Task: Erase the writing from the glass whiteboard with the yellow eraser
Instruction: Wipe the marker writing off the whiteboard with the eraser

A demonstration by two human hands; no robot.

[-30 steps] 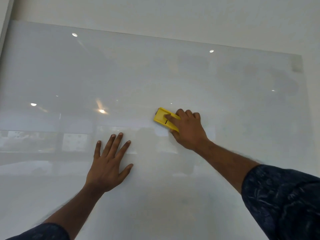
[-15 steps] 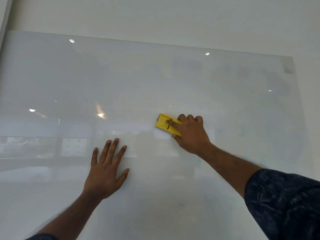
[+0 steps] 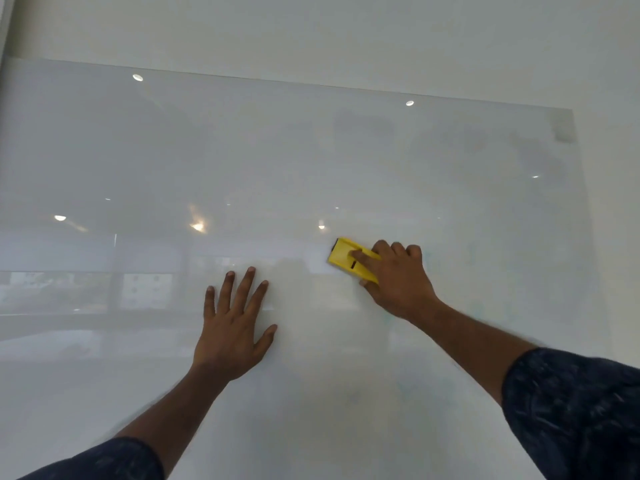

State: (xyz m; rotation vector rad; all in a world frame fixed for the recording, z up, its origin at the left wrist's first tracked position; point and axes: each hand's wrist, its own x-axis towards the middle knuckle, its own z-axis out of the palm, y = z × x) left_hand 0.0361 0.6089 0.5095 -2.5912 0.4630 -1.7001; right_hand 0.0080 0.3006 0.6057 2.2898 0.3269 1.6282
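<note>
The glass whiteboard (image 3: 277,150) fills most of the view, pale and reflective. My right hand (image 3: 394,282) presses the yellow eraser (image 3: 343,256) flat against the glass near the middle, index finger lying along its back. Half of the eraser is hidden under the hand. My left hand (image 3: 232,327) rests flat on the glass with fingers spread, below and left of the eraser, holding nothing. Only faint greyish smudges (image 3: 467,143) and pale greenish traces (image 3: 426,386) show on the right part of the board; no clear writing is readable.
White wall (image 3: 346,29) lies above the board and to its right. The board's top edge (image 3: 346,86) and right edge (image 3: 585,220) are in view. Ceiling lights and windows reflect in the glass on the left.
The eraser and my right hand have slid slightly down and to the right on the glass. My left hand stays flat on the board. The view has tilted upward a little.
</note>
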